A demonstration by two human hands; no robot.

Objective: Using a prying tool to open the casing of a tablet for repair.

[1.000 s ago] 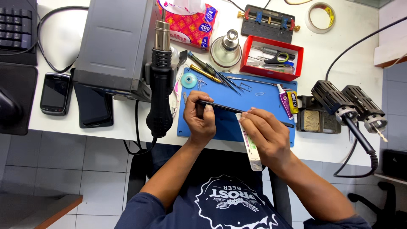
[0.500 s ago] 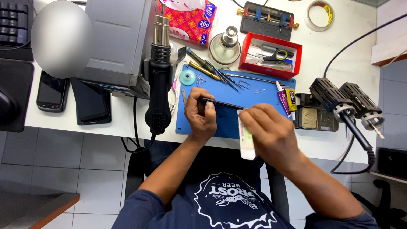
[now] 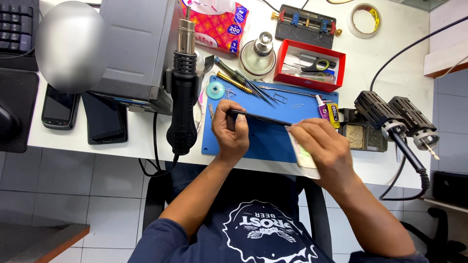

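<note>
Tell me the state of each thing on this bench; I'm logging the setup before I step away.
left hand: gripping the thin dark phone, held on edge
right hand: holding a pale strip against the phone's end
hot air gun: parked upright in its holder
red tray: open, tools inside
two phones: lying flat, screens dark

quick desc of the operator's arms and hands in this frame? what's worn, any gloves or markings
Both hands are bare: no gloves, rings or watch visible on the left hand or the right hand, which is slightly blurred. The forearms are bare as well. Short dark navy sleeves of a T-shirt with a white round printed emblem on the chest begin near the upper arms. No cables, straps or markings on either arm.
</note>
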